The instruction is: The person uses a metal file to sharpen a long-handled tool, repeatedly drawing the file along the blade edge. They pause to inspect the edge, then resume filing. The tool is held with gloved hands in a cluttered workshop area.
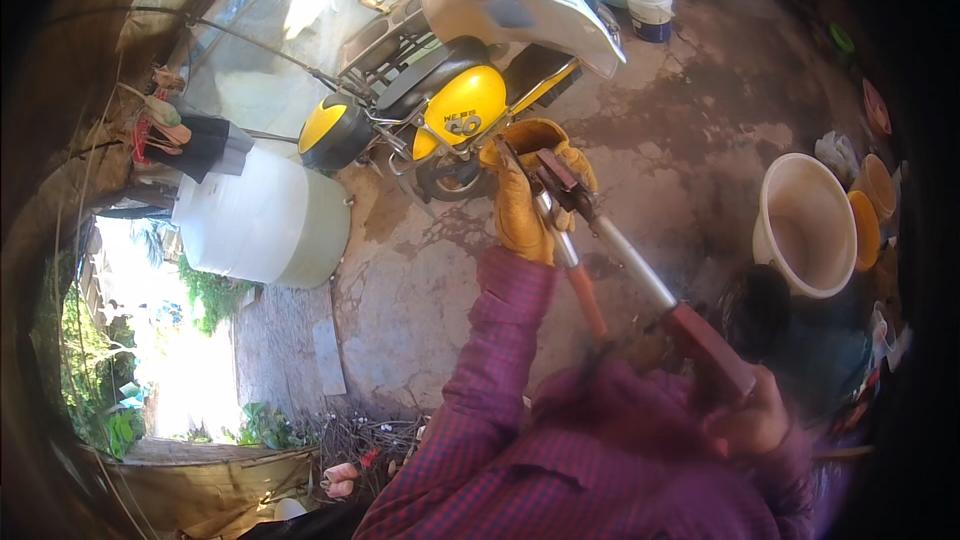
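Observation:
My left hand (522,215), in a yellow-orange work glove, is raised in front of me and closed around the head end of a pair of loppers (637,265). The loppers have a dark, rusty-looking head, two silver tube shafts and red grips. Their jaws lie partly against the glove, and I cannot tell whether they hold anything. Bare and slightly blurred, my right hand (758,420) grips the end of one red handle at the lower right. The other handle (588,300) hangs free, slanting down beside my left sleeve.
Beyond my gloved hand a yellow and black electric scooter (465,105) stands on the stained concrete floor. A large white tank (265,215) is on the left. At the right is a big cream tub (805,225); a white bucket (650,8) stands at the back. Twigs (370,440) lie at the lower left.

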`<state>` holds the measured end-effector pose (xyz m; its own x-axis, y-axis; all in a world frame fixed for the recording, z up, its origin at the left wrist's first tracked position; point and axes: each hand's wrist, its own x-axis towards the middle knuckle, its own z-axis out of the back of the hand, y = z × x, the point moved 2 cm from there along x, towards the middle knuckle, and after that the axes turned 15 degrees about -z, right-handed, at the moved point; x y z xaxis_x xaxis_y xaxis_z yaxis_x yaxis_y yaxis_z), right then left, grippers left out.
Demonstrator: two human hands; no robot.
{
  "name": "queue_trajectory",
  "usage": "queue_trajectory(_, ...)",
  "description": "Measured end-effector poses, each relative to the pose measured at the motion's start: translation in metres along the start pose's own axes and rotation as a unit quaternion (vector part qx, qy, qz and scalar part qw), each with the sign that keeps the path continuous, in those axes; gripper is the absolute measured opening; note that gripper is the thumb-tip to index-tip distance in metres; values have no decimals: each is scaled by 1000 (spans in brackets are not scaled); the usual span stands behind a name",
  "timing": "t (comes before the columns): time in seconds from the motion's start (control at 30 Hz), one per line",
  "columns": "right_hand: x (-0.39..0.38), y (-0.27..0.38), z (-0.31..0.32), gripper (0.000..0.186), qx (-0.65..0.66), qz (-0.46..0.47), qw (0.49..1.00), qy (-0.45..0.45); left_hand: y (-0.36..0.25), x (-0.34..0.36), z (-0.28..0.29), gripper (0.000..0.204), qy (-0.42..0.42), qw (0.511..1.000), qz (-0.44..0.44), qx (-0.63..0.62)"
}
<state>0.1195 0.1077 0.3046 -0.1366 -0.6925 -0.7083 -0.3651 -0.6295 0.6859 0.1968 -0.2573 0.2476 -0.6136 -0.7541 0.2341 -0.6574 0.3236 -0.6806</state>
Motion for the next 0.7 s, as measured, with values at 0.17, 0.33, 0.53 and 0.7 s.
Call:
queue_trajectory(0.17,-14,15,-2,69,13,-31,999,-4,2,5,1,76,-20,994,-44,96)
queue_trajectory(0.33,-21,28,-1,69,-6,-48,999,-10,1,8,2,73,4,979,-59,193)
queue_trajectory(0.53,-33,42,0,65,-32,-36,998,-35,10,9,24,71,38,966,-77,245)
queue_trajectory(0.7,-44,61,4,60,-93,-66,991,-68,19,18,35,73,22,965,-58,253)
